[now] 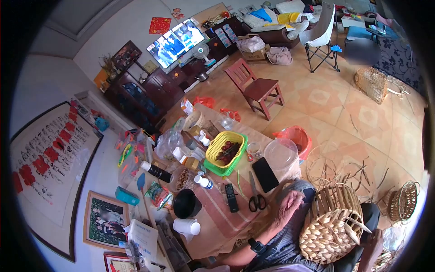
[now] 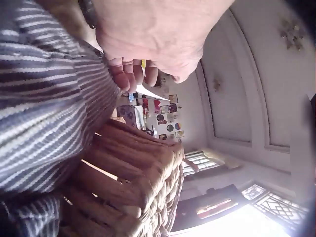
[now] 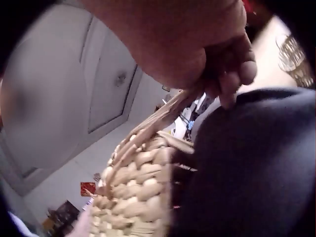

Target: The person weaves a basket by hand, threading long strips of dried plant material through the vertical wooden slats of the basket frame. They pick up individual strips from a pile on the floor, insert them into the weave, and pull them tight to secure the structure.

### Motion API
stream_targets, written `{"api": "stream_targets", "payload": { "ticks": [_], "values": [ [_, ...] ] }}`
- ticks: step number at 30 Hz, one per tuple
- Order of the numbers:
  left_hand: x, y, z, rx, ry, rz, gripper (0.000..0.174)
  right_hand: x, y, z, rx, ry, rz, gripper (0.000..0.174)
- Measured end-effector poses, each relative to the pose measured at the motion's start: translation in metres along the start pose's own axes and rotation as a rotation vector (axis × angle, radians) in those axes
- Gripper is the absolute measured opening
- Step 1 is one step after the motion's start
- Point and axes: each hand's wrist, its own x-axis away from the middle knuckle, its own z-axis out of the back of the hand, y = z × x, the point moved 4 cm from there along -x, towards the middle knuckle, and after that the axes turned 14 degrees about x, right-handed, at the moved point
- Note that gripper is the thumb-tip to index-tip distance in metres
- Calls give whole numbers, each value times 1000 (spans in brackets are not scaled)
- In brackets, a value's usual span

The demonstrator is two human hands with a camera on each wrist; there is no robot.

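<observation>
A woven basket of pale, flat strands lies tilted across the person's lap, its braided base toward the camera. Its side also shows in the left wrist view and the right wrist view. Left of it, the left hand hangs over the thigh with fingers loosely bent; the left wrist view shows the hand above the basket, holding nothing visible. At the basket's right, the right hand pinches the end of a loose strand; in the right wrist view the fingers of this hand are curled, partly hiding the strand.
To the left, a cloth-covered table bears scissors, a phone, a black bowl and a yellow basket. Loose strands lie on the floor beside a small basket. A red chair stands farther off.
</observation>
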Motion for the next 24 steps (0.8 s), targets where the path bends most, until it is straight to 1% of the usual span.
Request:
{"api": "stream_targets", "payload": {
  "ticks": [1,2,4,5,6,8,9,11,12,13,15,17,18,19,20,21,23,24],
  "values": [
    [-2,-2,-2,-13,-8,7,29,-5,-43,37,-49,101,75,9],
    [-3,-4,-1,-30,-15,15,29,-10,-54,44,-54,40,133,8],
    [-3,-2,0,-65,-16,45,29,-13,-64,48,-70,-85,246,7],
    [-4,-1,0,-81,-14,64,29,-11,-68,47,12,-56,304,5],
    [-5,-1,-1,-95,-13,83,29,-11,-68,48,-5,-41,339,5],
    [-4,1,-4,-118,-27,48,30,-10,-67,54,-41,-15,409,6],
    [-4,3,-5,-129,-33,31,30,-7,-54,51,-144,-73,235,9],
    [-4,4,-5,-120,-37,29,30,3,44,-9,-449,-126,-5,14],
    [-4,3,-5,-114,-40,29,30,6,77,-26,-602,-124,-129,16],
    [-4,0,-4,-101,-43,26,29,15,113,-35,-671,-124,-251,17],
    [-6,-10,2,-73,-50,23,28,30,141,-33,-840,-115,-459,19],
    [-9,-18,6,-77,-64,35,27,48,166,-42,-1047,-97,-606,21],
    [-9,-22,7,-75,-72,46,27,55,174,-52,-1165,-95,-661,22],
    [-8,-29,10,-136,0,85,25,61,182,-76,-1313,-95,-698,23],
    [-10,-15,8,-410,35,93,19,58,159,-75,-1454,-99,-711,24],
    [-10,-9,2,-406,53,34,16,71,138,-76,-1584,-190,-725,27],
    [-10,27,-22,-394,19,30,17,68,5,-2,-1816,-389,-783,37],
    [-8,25,-24,-399,11,12,19,51,-33,35,-1729,-581,-522,31]
  ]
}}
